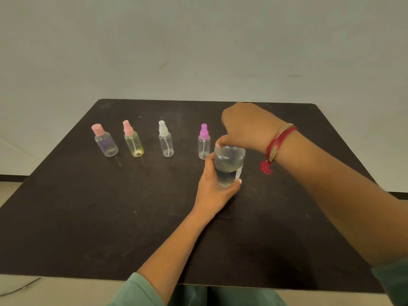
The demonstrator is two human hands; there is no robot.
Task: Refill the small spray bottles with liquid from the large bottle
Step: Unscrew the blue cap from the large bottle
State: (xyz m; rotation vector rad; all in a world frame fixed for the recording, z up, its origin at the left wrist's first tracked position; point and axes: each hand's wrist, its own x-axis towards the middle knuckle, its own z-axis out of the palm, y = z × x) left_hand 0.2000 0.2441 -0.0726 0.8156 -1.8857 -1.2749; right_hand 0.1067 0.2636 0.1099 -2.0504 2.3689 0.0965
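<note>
A large clear bottle point(228, 164) with liquid and a blue cap stands right of centre on the dark table point(110, 217). My left hand point(215, 191) wraps around its lower body. My right hand point(245, 127) covers and grips the cap from above. Several small spray bottles stand upright in a row farther back: a wide one with a pink cap point(106, 141), a yellow-tinted one with a pink sprayer point(133, 141), a clear one with a white sprayer point(166, 141), and a clear one with a purple sprayer point(203, 143) just left of the large bottle.
A pale wall rises behind the table's far edge. A red and tan thread band point(276, 146) is tied around my right wrist. The table's near edge runs along the bottom above my green sleeves.
</note>
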